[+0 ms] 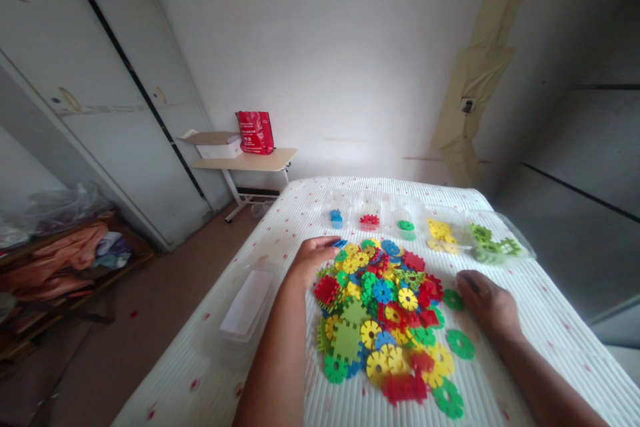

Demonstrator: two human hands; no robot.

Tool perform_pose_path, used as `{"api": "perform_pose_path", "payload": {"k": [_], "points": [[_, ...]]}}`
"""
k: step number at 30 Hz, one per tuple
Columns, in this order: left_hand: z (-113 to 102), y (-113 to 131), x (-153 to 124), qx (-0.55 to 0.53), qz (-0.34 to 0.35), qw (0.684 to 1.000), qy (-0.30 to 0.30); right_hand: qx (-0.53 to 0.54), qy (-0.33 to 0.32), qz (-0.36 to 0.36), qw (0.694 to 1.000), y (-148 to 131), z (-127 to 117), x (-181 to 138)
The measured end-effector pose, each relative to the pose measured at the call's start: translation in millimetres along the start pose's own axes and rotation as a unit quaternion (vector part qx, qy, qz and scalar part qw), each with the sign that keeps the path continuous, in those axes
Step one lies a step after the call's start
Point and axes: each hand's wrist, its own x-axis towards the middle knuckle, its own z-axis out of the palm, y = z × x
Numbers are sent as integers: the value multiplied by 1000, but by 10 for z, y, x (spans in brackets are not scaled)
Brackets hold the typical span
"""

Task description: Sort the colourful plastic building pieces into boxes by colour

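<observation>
My left hand (pixel 316 259) is at the far left edge of a mixed pile of plastic building pieces. Its thumb and fingers are closed on a blue plastic piece (pixel 341 244). The pile holds notched discs, such as a yellow disc (pixel 407 298) and a blue disc (pixel 383 291), and toothed squares, such as a light green square (pixel 347 340) and a red square (pixel 327 289). To the right of the pile, my right hand (pixel 489 303) rests with curled fingers beside a green disc (pixel 453 299). Whatever is inside those fingers, if anything, is hidden.
Behind the pile, clear containers hold sorted blue pieces (pixel 336 219), red pieces (pixel 369 221), green discs (pixel 407 227), yellow pieces (pixel 442 235) and light green pieces (pixel 493 243). A clear box (pixel 233 348) with white paper lies left. A side table (pixel 260 159) carries a red bag (pixel 255 133).
</observation>
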Motion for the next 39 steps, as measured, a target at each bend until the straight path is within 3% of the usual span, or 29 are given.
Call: {"api": "perform_pose_path", "payload": {"k": [5, 9, 15, 19, 24, 28, 31, 39], "points": [[-16, 41, 272, -191, 18, 981, 21, 0, -12, -1, 1000, 11, 0, 4], [-27, 107, 578, -250, 19, 966, 69, -2, -5, -7, 1000, 31, 15, 8], [20, 189, 1149, -50, 39, 979, 196, 7, -9, -11, 1000, 23, 7, 7], [92, 159, 1400, 33, 48, 977, 206, 14, -9, -23, 1000, 16, 2, 6], [188, 132, 1513, 126, 82, 967, 204, 19, -3, -21, 1000, -3, -5, 8], [230, 169, 1470, 162, 108, 962, 192, 21, -4, -21, 1000, -3, -6, 6], [253, 206, 1282, 183, 133, 959, 170, 3, -11, -13, 1000, 15, 2, 3], [324, 89, 169, 295, 152, 937, 110, -30, 3, -50, 998, 9, -20, 20]]}}
